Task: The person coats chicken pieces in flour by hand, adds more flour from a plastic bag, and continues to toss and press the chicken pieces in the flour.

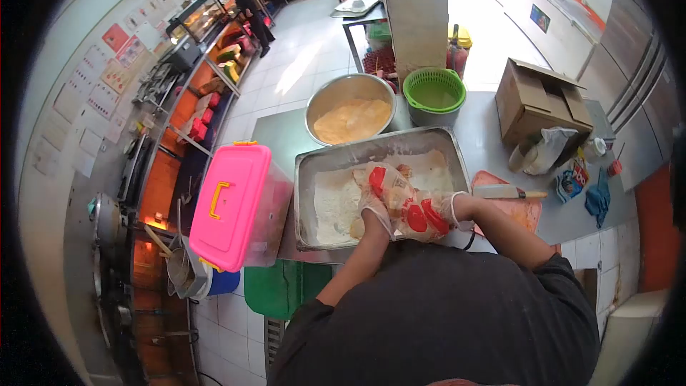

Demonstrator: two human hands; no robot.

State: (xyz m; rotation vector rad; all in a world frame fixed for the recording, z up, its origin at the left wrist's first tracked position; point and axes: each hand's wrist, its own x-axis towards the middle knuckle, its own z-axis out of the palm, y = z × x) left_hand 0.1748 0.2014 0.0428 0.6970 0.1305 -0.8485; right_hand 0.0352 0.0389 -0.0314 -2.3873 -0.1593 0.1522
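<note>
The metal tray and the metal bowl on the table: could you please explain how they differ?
The tray is rectangular, while the bowl is round.
The tray contains pale powder; the bowl contains an orange-tinted mixture.
Over the tray, the left hand and right hand hold a red-printed plastic bag; no hand is at the bowl.
Both are open-topped metal containers on the metal table.

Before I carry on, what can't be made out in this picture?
All in the head view:
Contents of the bag: blurred by its plastic.
Right hand: fingertips hidden by the bag.
Floor of the tray: covered by white powder.
Inside of the cardboard box: hidden by its flaps.
Wall papers: writing too small to read.
</note>
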